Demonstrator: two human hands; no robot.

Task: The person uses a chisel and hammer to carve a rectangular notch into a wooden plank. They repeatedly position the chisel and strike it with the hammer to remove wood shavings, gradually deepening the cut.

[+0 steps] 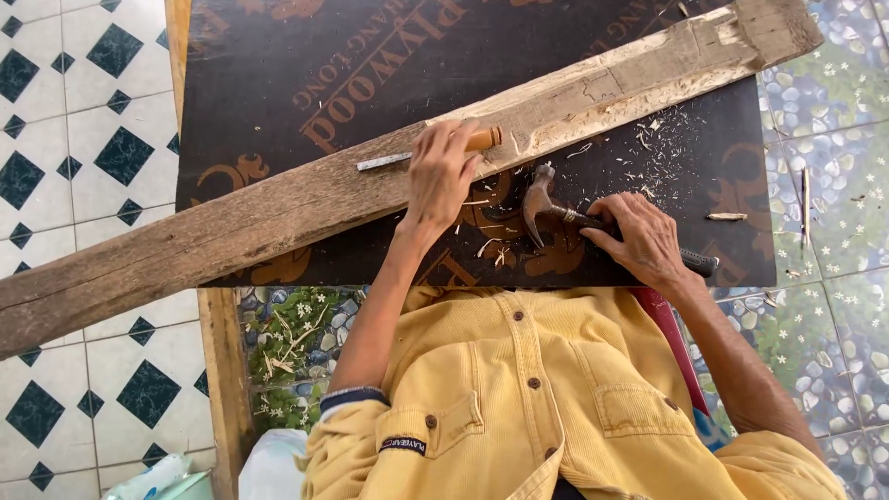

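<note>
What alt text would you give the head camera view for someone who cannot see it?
Seen from above, a person's left hand holds a wooden-handled chisel on a long weathered plank, while the right hand grips a claw hammer. The plank lies slantwise across a dark plywood sheet strewn with wood shavings; the person wears a yellow shirt.

I spot a small dark rectangular label (402,446) with pale lettering stitched above the shirt's chest pocket, and orange-brown print (370,88) stamped across the dark plywood sheet (278,56) up top.
</note>
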